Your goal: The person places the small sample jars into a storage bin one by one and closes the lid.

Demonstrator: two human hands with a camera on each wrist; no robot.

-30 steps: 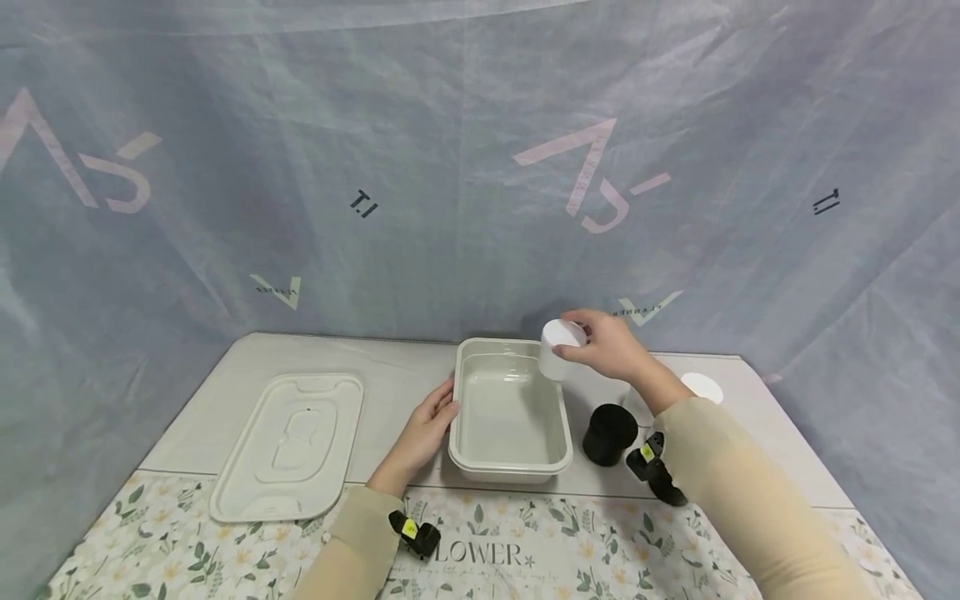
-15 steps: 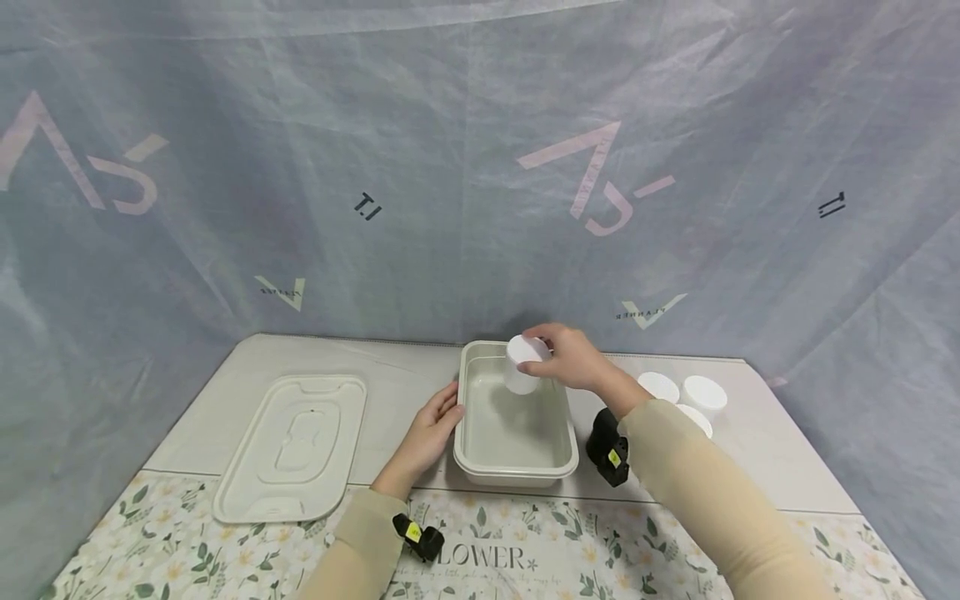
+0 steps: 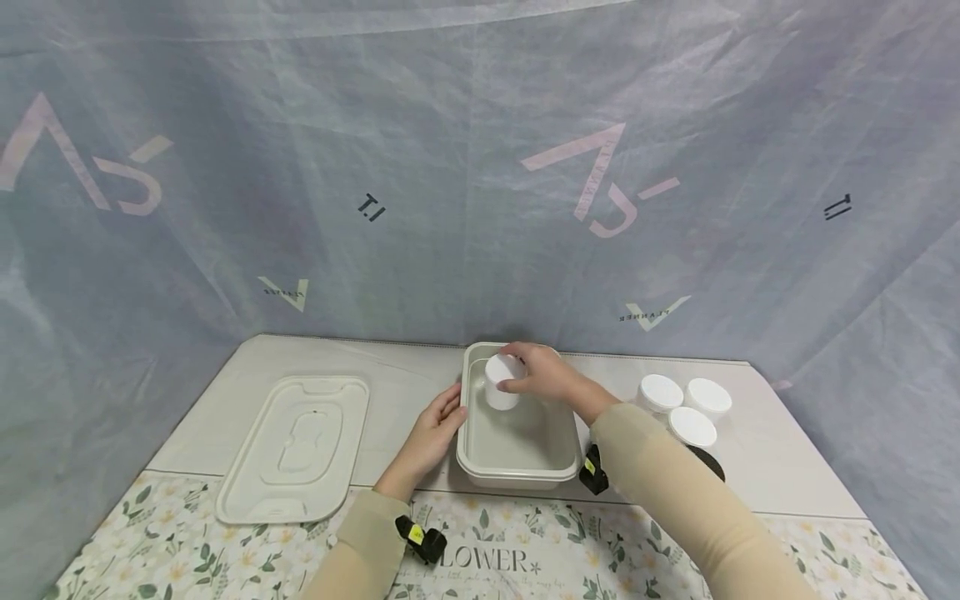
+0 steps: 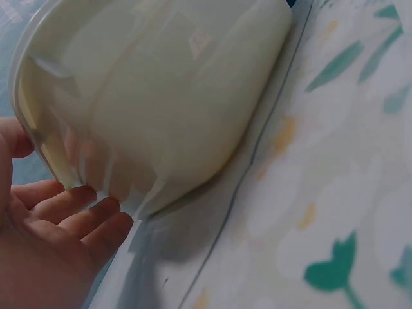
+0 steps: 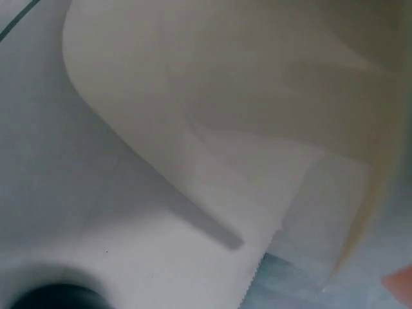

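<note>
My right hand grips a white round jar by its top, thumb and fingers on opposite sides. The jar is upright inside the pale rectangular plastic tub, near its back left corner. My left hand rests against the tub's left wall. In the left wrist view, the fingertips of the left hand touch the outer wall of the tub below the rim, with the thumb at the rim. The right wrist view shows mainly the tub's outer wall; the held jar is hidden there.
Three white round jars stand together at the right. Beside them a black round object is partly hidden by my right sleeve. A matching flat lid lies on the left of the table. A grey cloth hangs behind the table.
My right hand has carried the white jar left from over the tub's right rim and lowered it inside. My left hand has stayed at the tub's left side.
</note>
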